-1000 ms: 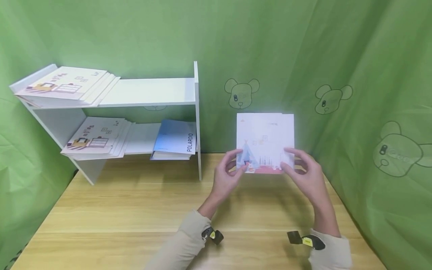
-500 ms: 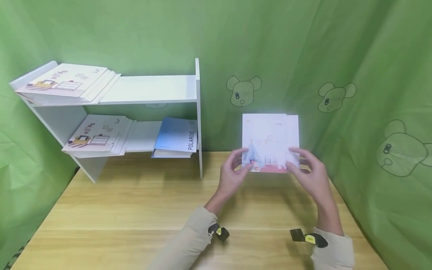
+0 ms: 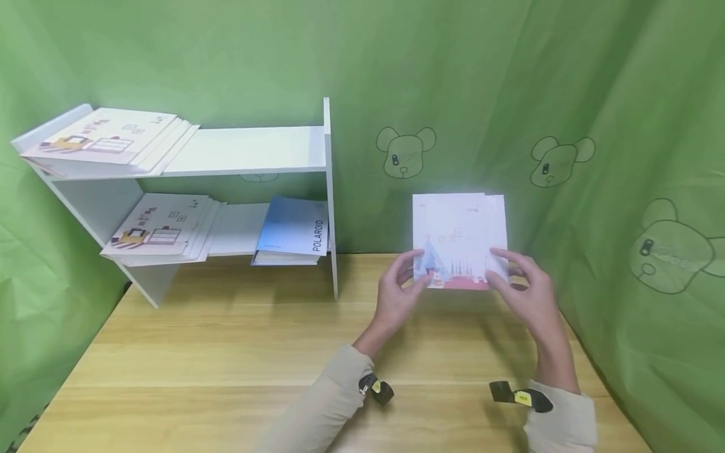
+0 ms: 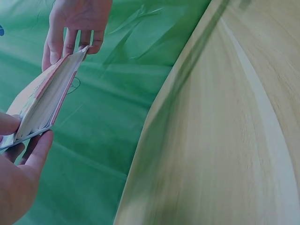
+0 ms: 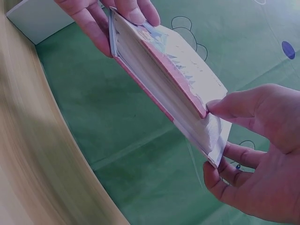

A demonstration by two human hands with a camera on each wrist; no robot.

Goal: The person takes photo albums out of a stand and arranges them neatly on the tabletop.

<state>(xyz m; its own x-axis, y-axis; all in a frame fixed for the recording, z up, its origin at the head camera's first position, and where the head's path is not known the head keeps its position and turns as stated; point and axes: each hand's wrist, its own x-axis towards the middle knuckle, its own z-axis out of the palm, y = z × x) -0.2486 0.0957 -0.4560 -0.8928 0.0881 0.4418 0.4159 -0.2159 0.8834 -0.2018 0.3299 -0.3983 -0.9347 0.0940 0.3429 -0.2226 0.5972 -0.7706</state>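
Both hands hold up a small white book [image 3: 461, 233] with a printed tent and a pink floor on its cover. At its left edge the left hand [image 3: 399, 292] pinches it, thumb on the front cover and fingers behind. The right hand [image 3: 527, 292] grips the right edge the same way. In the right wrist view the book [image 5: 178, 70] is tilted and its page edges face the camera, slightly fanned. The left wrist view shows the book [image 4: 44, 96] between the two hands, clear of the table.
A white two-tier shelf [image 3: 255, 151] stands at the left. Stacked books lean on its upper tier [image 3: 107, 138] and lower tier [image 3: 158, 226], beside a blue book marked POLAROID [image 3: 294, 226]. A green curtain [image 3: 464, 75] surrounds the wooden table [image 3: 215, 358].
Both hands have shifted a little to the right with the book between them. The grip of each hand looks the same.
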